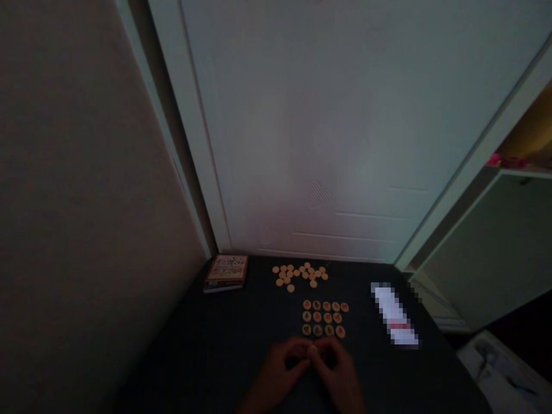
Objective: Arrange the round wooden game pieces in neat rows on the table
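Showing a small round xiangqi piece (313, 349) where the left hand (280, 368) and the right hand (337, 368) meet, both curled inward with their fingers close together; shadow hides which fingertips bear the piece, so the exact pinch cannot be told. Flat and disc-shaped, the piece is judged light and stiff, with a smooth rim that may slip; that rim offers the likeliest hold. Just ahead of the hands lie three rows of face-up pieces (323, 318) with red and dark markings, set in a tidy block. Farther ahead, near the far table edge, sits a loose cluster of pale discs (299, 273). Ahead and to the left of the hands stands a patterned game box (226, 272); ahead and to the right lies a blurred white packet (393, 315). The dark tabletop (202, 356) extends to either side of the hands, bounded on the left by a beige wall (95, 172) and beyond by a white door (310, 115).
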A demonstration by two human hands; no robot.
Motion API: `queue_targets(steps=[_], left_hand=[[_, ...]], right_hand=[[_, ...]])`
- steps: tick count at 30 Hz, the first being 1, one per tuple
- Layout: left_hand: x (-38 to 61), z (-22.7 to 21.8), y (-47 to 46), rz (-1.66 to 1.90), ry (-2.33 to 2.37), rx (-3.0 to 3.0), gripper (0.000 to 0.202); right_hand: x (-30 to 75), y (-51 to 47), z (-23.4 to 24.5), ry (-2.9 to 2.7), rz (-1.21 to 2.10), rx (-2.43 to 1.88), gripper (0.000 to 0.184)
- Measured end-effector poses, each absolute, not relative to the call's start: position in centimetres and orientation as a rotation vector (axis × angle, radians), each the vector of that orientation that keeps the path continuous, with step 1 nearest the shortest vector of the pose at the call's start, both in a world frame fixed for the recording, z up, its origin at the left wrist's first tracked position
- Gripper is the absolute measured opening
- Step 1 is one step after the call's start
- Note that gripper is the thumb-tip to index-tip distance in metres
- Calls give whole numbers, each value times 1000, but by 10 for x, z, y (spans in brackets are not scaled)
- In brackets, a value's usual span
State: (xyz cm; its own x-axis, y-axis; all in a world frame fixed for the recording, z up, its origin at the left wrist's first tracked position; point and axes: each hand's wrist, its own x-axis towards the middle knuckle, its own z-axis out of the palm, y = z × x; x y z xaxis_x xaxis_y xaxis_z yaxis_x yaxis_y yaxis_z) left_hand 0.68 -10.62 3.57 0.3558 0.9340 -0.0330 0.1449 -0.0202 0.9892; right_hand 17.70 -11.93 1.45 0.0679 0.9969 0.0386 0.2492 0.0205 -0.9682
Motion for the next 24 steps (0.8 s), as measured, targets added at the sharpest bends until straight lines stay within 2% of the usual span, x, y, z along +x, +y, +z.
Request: queue_targets(steps=[24], left_hand=[[10,42,-107,862,1086,1461,27]], right_hand=[[175,-119,20,-1362,1025,-1372,38]])
